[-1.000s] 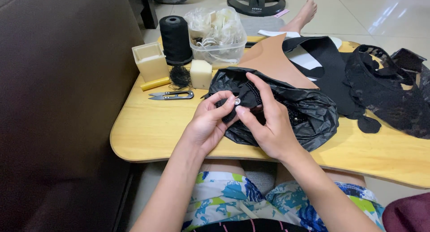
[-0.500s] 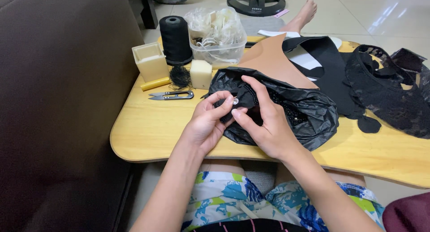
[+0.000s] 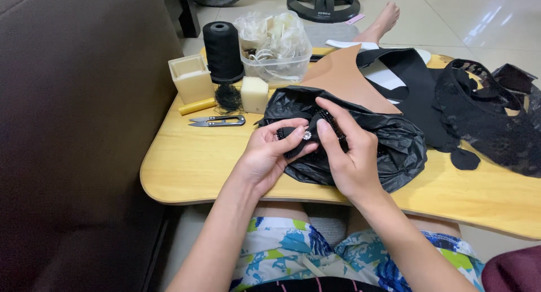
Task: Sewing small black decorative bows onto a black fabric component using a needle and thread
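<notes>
My left hand (image 3: 267, 154) pinches a small black beaded bow piece (image 3: 298, 137) with a shiny stone at its middle, held just above a crumpled black plastic bag (image 3: 394, 148). My right hand (image 3: 349, 154) grips the same piece from the right, its index finger laid over the bow. Both hands hover over the front of a low wooden table (image 3: 191, 165).
Thread snips (image 3: 217, 121), a black thread cone (image 3: 222, 44), a cream box (image 3: 190, 78), a foam block (image 3: 254, 94) and a clear tub of trims (image 3: 276, 41) sit at the back left. Tan leather (image 3: 344, 78) and black lace fabric (image 3: 490, 111) lie right. A dark sofa (image 3: 73, 128) stands left.
My right index finger has shifted slightly over the bow piece; the left hand's grip stays much the same. Nothing else has moved.
</notes>
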